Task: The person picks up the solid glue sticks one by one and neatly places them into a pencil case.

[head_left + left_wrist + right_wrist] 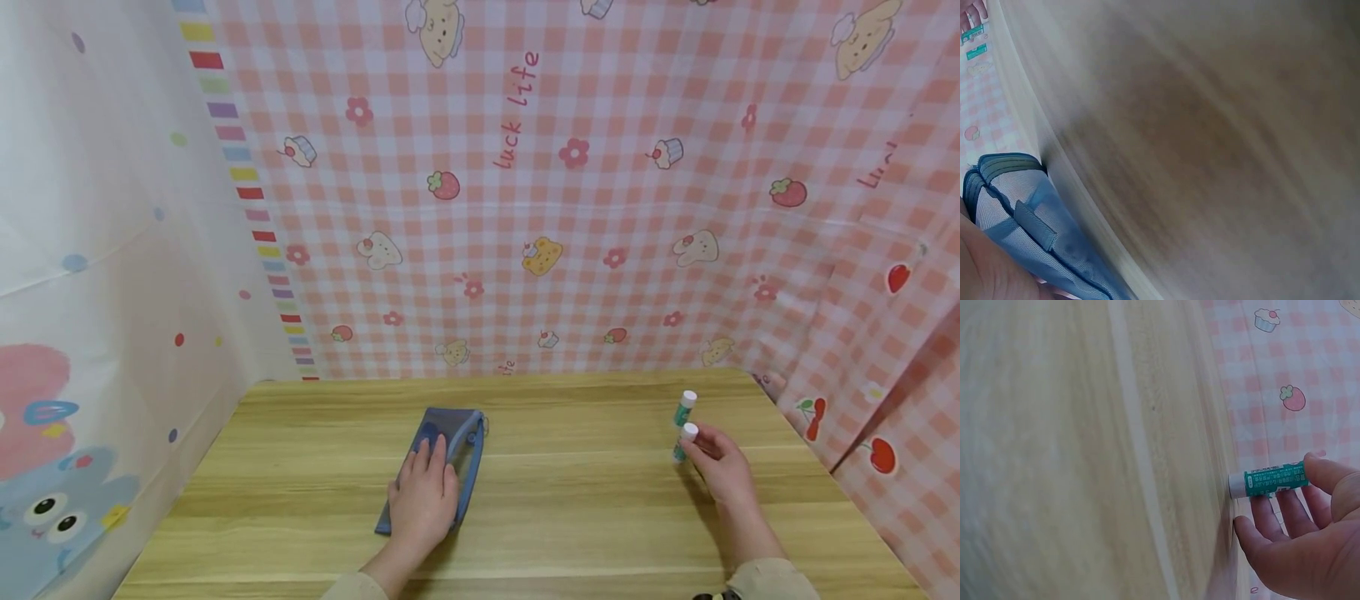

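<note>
Sleeves (776, 580) nearest me, the left hand (423, 504) lies outstretched on a blue pouch (1041, 222), the right hand (723, 471) pinches one tube (1277, 479), and a second tube (683, 412) stands untouched.

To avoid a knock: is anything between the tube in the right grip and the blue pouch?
Nothing visible: only table shows between the held tube and the blue pouch. The second tube stands beyond the held one, out of that line; the left grip rests on the pouch.
</note>
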`<state>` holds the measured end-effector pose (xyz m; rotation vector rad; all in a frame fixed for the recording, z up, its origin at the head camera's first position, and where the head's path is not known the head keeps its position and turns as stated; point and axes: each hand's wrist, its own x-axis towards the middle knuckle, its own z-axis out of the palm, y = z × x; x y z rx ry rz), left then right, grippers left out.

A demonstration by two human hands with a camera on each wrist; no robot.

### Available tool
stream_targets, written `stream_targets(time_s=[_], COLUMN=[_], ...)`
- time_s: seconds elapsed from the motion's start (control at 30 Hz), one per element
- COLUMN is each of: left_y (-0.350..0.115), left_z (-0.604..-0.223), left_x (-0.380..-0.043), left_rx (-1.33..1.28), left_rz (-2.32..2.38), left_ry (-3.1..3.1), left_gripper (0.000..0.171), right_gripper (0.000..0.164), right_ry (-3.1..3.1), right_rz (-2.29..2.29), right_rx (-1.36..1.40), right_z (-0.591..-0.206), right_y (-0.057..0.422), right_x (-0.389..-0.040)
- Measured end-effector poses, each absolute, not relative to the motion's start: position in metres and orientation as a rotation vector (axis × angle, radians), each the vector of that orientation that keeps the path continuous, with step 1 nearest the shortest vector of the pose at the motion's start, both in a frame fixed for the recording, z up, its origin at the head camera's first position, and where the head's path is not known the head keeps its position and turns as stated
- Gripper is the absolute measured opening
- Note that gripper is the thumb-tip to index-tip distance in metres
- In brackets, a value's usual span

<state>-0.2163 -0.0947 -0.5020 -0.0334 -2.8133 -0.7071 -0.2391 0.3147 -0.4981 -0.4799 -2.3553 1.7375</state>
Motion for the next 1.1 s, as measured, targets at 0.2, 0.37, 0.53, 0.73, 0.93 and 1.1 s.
stream_targets(time_s=[0.2,0.37,0.53,0.73,0.93,1.1], left_y=[-0.095,-0.095,-0.095,-0.095,-0.095,-0.095], left_z=[-0.503,-0.503,-0.502,-0.502,-0.502,-0.502], left_x=[-0.216,-0.216,-0.216,-0.216,-0.216,-0.216], left_rx=[-0.037,-0.041,-0.043,-0.043,-0.040,-0.043], left_rz=[-0.711,-0.711,-0.717,-0.717,-0.717,-0.714], left_ry=[-2.810,-2.806,-2.803,-2.801,-2.803,-2.804], left_gripper=[0.048,0.048,0.048,0.048,0.048,0.048], right_gripper=[0.050,0.049,0.049,0.044,0.048,0.044], right_ry=[-2.343,-2.351,-2.320,-2.266,-2.311,-2.325], right_rz=[1.736,1.736,1.845,1.948,1.982,1.992], right_rx=[-0.504,-0.520,-0.500,-0.458,-0.434,-0.403], right_z=[-0.499,-0.500,-0.501,-0.501,-0.499,-0.498], right_y=[0.315,0.315,0.313,0.305,0.296,0.286], right_x=[-0.239,-0.240,-0.241,-0.240,-0.238,-0.238])
